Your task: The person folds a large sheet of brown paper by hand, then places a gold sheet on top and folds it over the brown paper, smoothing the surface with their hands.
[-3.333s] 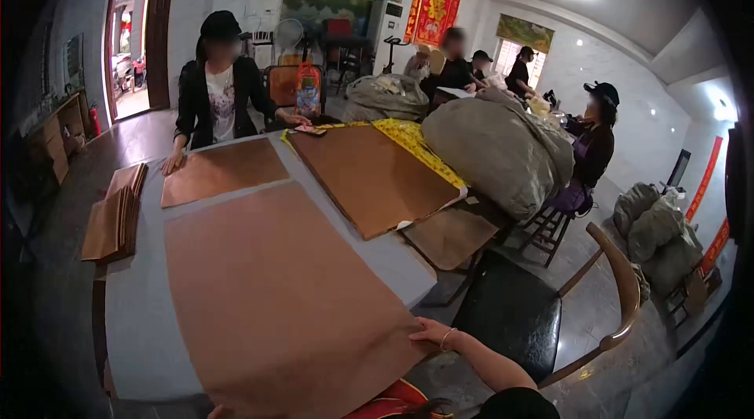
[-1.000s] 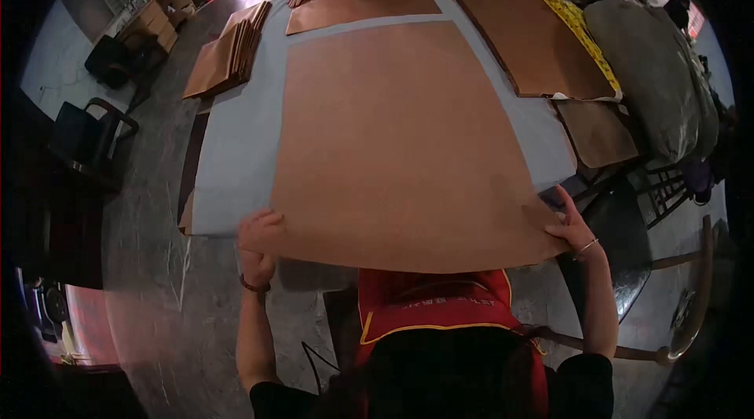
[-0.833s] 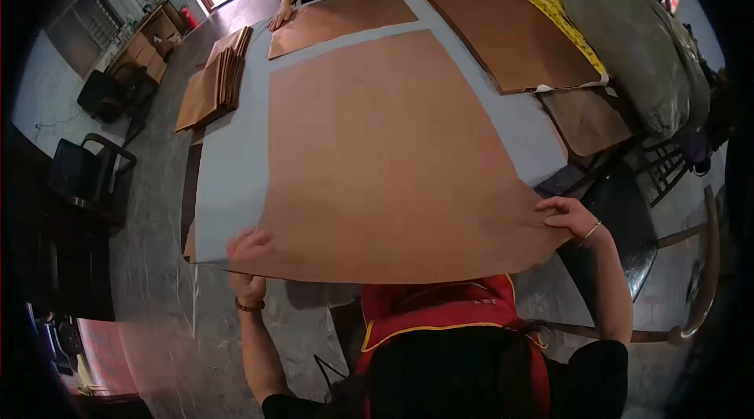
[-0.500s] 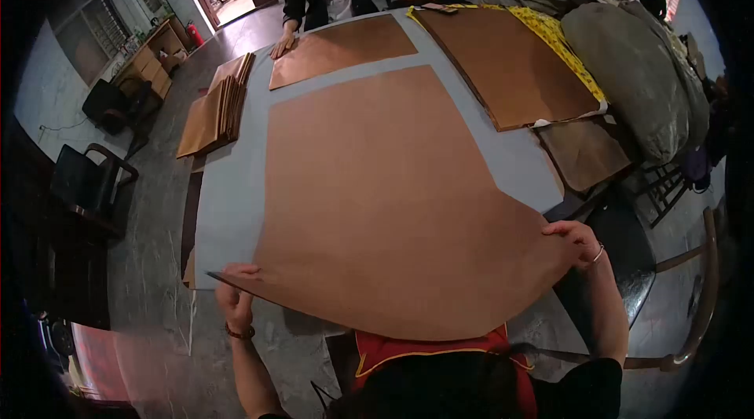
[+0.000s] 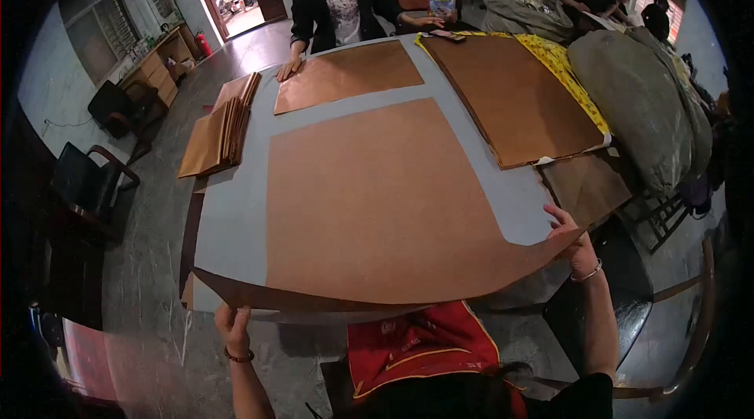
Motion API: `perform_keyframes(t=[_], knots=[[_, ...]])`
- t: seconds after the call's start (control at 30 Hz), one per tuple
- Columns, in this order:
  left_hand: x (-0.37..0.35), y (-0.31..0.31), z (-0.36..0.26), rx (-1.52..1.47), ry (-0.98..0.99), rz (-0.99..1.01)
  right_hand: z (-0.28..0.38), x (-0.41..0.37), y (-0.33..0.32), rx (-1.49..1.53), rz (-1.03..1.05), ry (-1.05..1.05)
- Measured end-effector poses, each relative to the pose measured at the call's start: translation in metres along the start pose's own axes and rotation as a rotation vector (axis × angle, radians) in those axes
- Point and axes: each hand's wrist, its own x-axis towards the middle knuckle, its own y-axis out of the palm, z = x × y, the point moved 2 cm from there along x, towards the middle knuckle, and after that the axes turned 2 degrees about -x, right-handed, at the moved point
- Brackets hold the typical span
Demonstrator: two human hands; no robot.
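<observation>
A large brown sheet, seemingly paper [image 5: 377, 199], lies over the grey-topped table, its near edge raised and bowed between my hands. My left hand [image 5: 233, 323] pinches that edge near its left corner, just off the table's near side. At the right corner, my right hand [image 5: 577, 242] holds the sheet against the palm and thumb, some fingers stretched out beyond it. Part of that grip is hidden by the sheet. Across the table, a smaller brown sheet [image 5: 353, 73] lies flat under another person's hand [image 5: 289, 69].
Folded brown sheets [image 5: 216, 136] are piled at the table's left edge. A thick brown stack [image 5: 518, 101] on yellow wrapping lies at the right. Large grey covered bundles [image 5: 628, 97] stand beyond it. A black chair [image 5: 609, 285] is close by my right arm.
The sheet's near edge has risen and tipped away from me, showing its darker underside at left. Both hands still hold it; my right fingers have spread. The view has tilted upward.
</observation>
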Motion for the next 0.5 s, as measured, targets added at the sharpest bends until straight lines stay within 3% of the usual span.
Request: perform_keyframes(t=[0.07,0.1,0.2,0.23,0.27,0.33,0.37,0.43,0.5], knots=[[-0.01,0.007,-0.002,0.149,0.027,-0.074,-0.018,-0.006,-0.009,0.16,0.007,0.11],[-0.012,0.018,-0.011,-0.051,-0.119,-0.126,-0.027,-0.008,-0.012,0.315,0.004,0.225],[-0.018,0.049,-0.01,-0.067,0.009,-0.284,-0.024,-0.003,-0.014,0.314,-0.085,0.159],[-0.026,0.028,-0.005,0.049,-0.119,-0.058,-0.021,-0.001,-0.014,0.35,-0.12,0.126],[-0.039,0.031,0.003,0.051,-0.123,-0.061,-0.019,-0.001,-0.012,0.351,-0.116,0.128],[-0.032,0.062,-0.019,-0.205,-0.231,-0.311,-0.013,0.0,-0.012,0.361,-0.145,0.071],[-0.036,0.058,-0.018,-0.216,-0.232,-0.307,-0.013,-0.001,-0.013,0.351,-0.151,0.072],[-0.043,0.045,-0.008,-0.317,-0.391,-0.114,-0.022,-0.006,-0.013,0.251,-0.15,0.128],[-0.04,0.053,-0.008,-0.347,-0.333,-0.088,-0.017,-0.009,-0.008,0.26,-0.214,0.136]])
